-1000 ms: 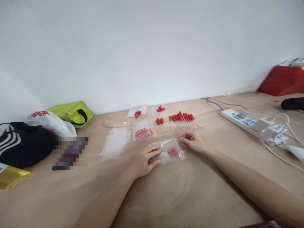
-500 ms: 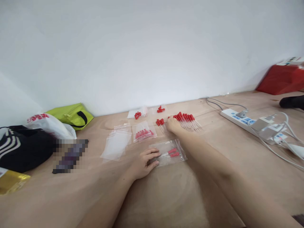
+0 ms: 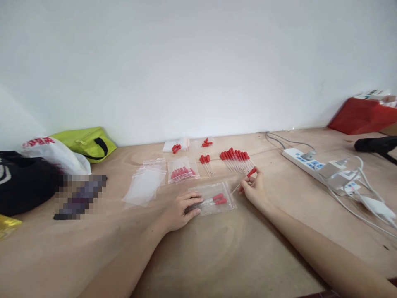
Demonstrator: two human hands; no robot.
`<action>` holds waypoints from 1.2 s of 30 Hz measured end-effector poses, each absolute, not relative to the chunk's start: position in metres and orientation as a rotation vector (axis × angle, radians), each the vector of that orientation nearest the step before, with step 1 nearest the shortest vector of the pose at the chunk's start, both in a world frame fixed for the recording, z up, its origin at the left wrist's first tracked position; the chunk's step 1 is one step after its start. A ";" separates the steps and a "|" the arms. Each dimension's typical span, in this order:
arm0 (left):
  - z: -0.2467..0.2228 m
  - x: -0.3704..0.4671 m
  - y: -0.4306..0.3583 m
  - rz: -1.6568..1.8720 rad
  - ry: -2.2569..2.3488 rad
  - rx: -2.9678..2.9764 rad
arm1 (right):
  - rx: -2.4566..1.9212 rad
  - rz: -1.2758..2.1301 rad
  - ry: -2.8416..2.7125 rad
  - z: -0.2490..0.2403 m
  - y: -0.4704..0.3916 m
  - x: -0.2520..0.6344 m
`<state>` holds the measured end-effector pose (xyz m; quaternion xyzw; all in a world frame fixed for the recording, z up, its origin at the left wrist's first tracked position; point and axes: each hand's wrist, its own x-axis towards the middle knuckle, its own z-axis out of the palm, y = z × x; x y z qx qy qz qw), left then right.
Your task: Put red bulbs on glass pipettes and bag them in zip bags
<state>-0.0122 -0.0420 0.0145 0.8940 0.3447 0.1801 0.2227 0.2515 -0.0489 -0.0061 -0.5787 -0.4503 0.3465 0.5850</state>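
My left hand (image 3: 182,210) rests with its fingers apart on the left end of a clear zip bag (image 3: 211,210). Inside this bag lie two droppers (image 3: 218,197) with red rubber bulbs pointing right. My right hand (image 3: 254,188) pinches one dropper (image 3: 252,172) just right of the bag; its thin tube slants down-left toward the bag's right end. Beyond the hands, a row of red-bulbed droppers (image 3: 235,155) lies on the table, with a smaller group of droppers (image 3: 205,159) to its left. Another zip bag (image 3: 182,170) with several droppers in it lies farther left.
Flat clear bags (image 3: 144,186) are stacked at left. Two small piles of loose red bulbs (image 3: 176,147) lie on bags near the wall. A white power strip (image 3: 305,163) with chargers and cables is at right. Far left are a green bag (image 3: 87,142) and a black bag (image 3: 27,182).
My right hand has moved right and nearer, from the dropper row to beside the zip bag, now with a dropper in its fingers. My left hand stays on the bag.
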 end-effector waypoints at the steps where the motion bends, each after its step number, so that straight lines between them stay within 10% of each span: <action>1: 0.016 -0.012 -0.042 0.495 0.956 2.463 | -1.349 0.826 -1.054 -0.007 -0.049 0.250; 36: 0.014 -0.011 -0.043 0.470 1.038 2.441 | -1.207 1.312 -1.454 -0.012 -0.047 0.233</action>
